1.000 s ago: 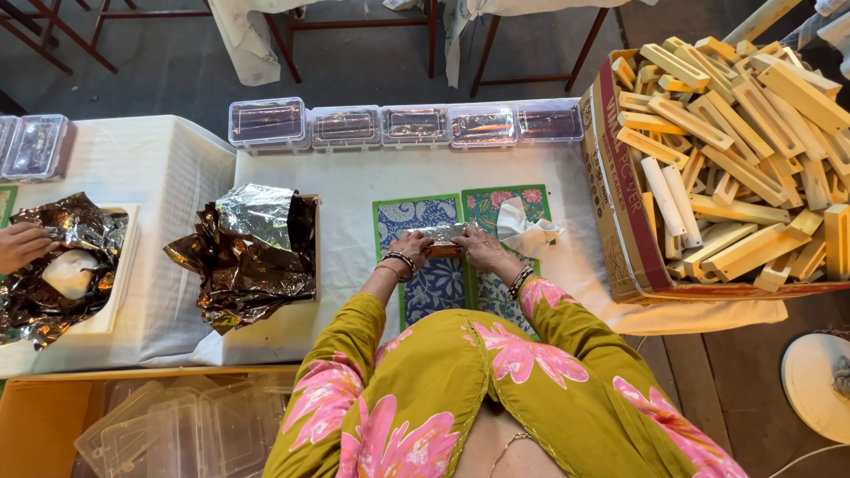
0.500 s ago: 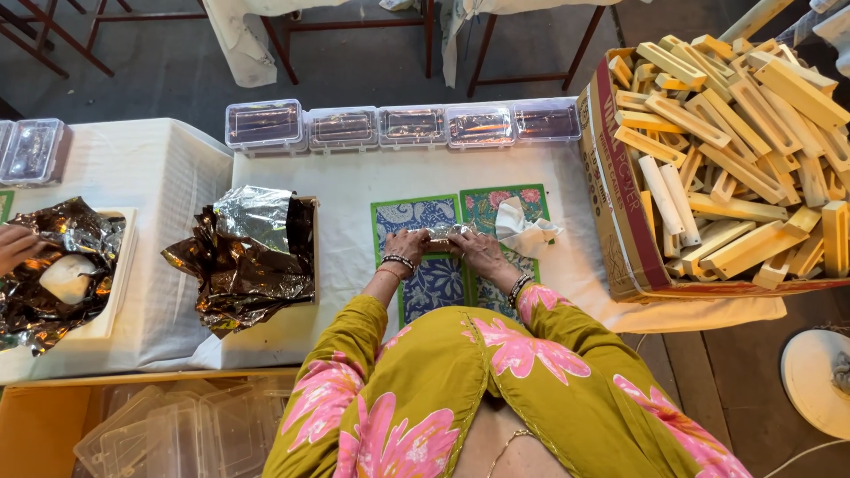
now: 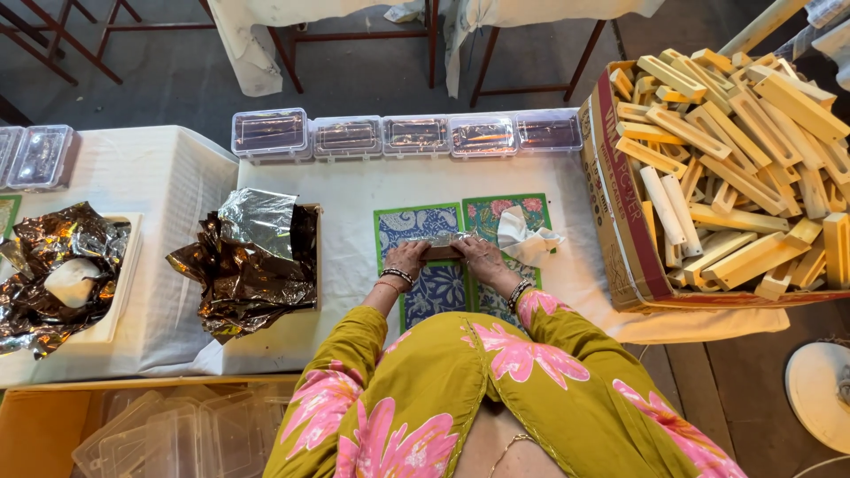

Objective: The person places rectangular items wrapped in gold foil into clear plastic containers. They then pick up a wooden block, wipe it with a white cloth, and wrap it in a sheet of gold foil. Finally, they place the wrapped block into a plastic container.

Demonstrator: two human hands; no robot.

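A white tabletop (image 3: 354,186) carries a cardboard box of pale wooden blocks (image 3: 620,221) well right of the fingers and a foil-lined tray (image 3: 252,265) to their left. Between both hands lies a small foil-wrapped bar (image 3: 441,247) on patterned cards (image 3: 425,226). The left hand (image 3: 406,262) and right hand (image 3: 479,258) curl their fingers closed on its ends.

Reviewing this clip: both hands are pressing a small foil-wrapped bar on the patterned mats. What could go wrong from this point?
The left hand and right hand press the foil-wrapped bar from both ends; the thin foil might tear or crease. The crumpled tissue lies right beside the right hand and could be knocked or caught in the wrap. The box of wooden moulds is heaped above its rim, so a bump could possibly spill pieces onto the table.
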